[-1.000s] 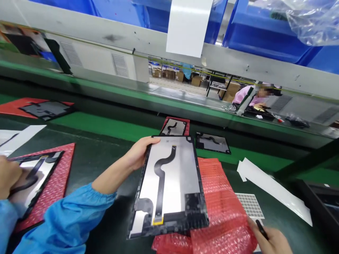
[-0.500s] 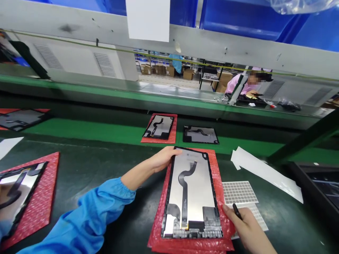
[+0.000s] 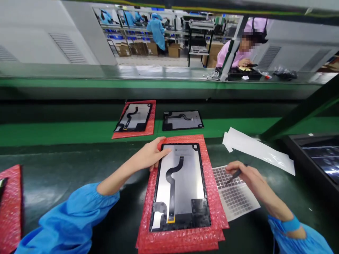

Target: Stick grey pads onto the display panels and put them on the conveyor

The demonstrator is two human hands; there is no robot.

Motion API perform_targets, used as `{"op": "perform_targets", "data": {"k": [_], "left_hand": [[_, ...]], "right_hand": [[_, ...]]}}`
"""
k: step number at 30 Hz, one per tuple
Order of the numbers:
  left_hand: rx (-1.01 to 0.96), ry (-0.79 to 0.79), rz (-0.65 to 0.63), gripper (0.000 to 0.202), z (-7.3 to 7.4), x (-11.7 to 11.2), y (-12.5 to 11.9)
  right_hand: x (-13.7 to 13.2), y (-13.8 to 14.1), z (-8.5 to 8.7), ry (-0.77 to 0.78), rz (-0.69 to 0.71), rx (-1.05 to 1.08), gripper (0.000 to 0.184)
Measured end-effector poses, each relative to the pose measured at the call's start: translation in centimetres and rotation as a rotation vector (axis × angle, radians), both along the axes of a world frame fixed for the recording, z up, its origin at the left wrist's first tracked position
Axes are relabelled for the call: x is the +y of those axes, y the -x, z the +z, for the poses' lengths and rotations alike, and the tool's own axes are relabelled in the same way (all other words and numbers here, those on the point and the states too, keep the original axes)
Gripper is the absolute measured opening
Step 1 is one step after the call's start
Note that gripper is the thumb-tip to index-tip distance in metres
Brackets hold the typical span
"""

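Observation:
A tablet screen panel [image 3: 186, 183], its silvery back up with a curved black flex cable [image 3: 172, 192], lies on stacked red bubble-wrap bags [image 3: 215, 197] in front of me. My left hand [image 3: 152, 153] grips the upper left edge of the panel and bags, thumb on top, some fingers hidden beneath. Over a sheet of small square stickers [image 3: 235, 203], right of the bags, my right hand [image 3: 246, 174] pinches a thin black pen-like tool [image 3: 236, 174]. The tool's tip is at the upper grid of squares; whether a sticker clings to it is too small to tell.
Farther back lie a screen panel [image 3: 137, 116] on a red bag and another panel [image 3: 182, 120]. White strips [image 3: 259, 150] and a black-framed unit [image 3: 317, 151] are to the right. Another red bag [image 3: 12, 208] is at left. A person in pink [image 3: 230, 53] sits beyond the ledge.
My right hand has left the bags' lower right edge and moved up to the sticker sheet with the tool. The panel now rests lower and flatter; my view has tilted down and shifted right.

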State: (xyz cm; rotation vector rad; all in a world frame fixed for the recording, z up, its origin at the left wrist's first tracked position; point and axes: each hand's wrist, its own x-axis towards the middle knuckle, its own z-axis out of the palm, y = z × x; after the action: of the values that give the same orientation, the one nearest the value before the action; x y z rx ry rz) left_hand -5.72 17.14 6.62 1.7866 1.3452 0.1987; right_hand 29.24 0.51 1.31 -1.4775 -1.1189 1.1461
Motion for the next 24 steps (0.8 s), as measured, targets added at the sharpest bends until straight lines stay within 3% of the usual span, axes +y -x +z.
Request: {"op": "perform_targets", "data": {"k": [4,8,12,15,19,24], "left_hand": [[0.179,-0.242,0.078,0.074,0.2,1.5,-0.1],[0.306,-0.349,0.185,0.057,-0.3,6.6,-1.3],[0.456,-0.262,0.245,0.05,-1.8,13.1,-3.2],[0.537,-0.146,0.269,0.051,-2.9,16.6,-3.7],[0.556,-0.061,0.296,0.055,-3.0,19.0,-2.8],[0.566,-0.029,0.341,0.06,-2.7,19.9,-1.2]], "right_hand": [[3.0,0.1,-1.1,0.066,0.103,-0.112,0.061],[4.4,0.2,-2.4,0.104,0.165,-0.031,0.051],[4.4,-0.1,-3.0,0.137,0.17,-0.011,0.044],[4.1,-0.4,-3.2,0.161,0.172,-0.013,0.039],[3.9,-0.6,-3.5,0.181,0.178,-0.01,0.036],[3.7,-0.8,-3.7,0.159,0.181,-0.01,0.035]]}}
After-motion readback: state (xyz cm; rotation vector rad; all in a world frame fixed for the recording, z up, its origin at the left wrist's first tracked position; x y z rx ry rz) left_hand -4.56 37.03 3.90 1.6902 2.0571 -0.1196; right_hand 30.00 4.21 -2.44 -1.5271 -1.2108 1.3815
